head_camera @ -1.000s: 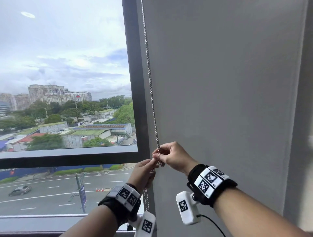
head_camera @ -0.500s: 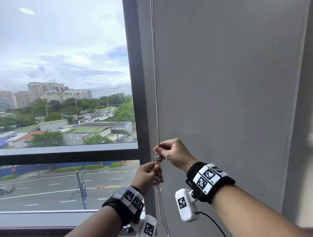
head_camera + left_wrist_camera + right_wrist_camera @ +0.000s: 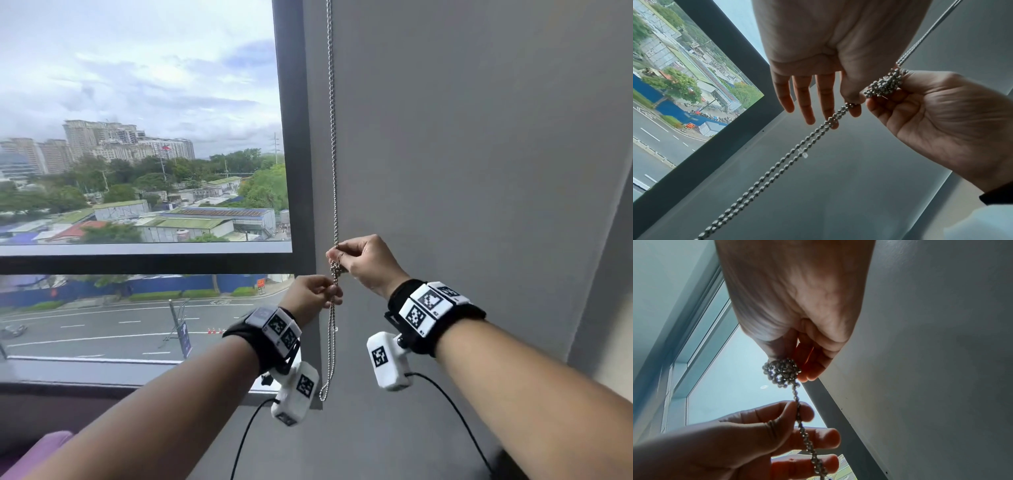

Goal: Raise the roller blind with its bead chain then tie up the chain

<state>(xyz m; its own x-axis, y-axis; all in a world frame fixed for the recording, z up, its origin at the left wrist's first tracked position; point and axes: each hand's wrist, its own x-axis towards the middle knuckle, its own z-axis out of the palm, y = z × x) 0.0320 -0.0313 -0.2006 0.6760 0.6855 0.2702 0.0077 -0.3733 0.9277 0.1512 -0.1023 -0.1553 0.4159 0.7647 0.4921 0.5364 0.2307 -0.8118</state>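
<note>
The metal bead chain [image 3: 333,137] hangs doubled along the edge of the grey wall beside the window. A tight knot [image 3: 335,270] of beads sits in it at hand height. My right hand [image 3: 337,255] pinches the chain at the top of the knot [image 3: 782,371]. Just below, my left hand [image 3: 334,294] pinches the two strands between thumb and forefinger [image 3: 854,104], its other fingers straight. The loop's end [image 3: 323,394] dangles free below my left wrist. No blind fabric shows over the glass in the head view.
A dark window post [image 3: 291,137] stands just left of the chain, and the grey wall [image 3: 479,171] is on its right. The sill [image 3: 102,370] runs below the glass. Something purple [image 3: 44,445] lies at the bottom left. Camera cables hang under both wrists.
My left hand has slid down the chain away from the right hand. The knot has drawn tight between them, and the loop now hangs straight below.
</note>
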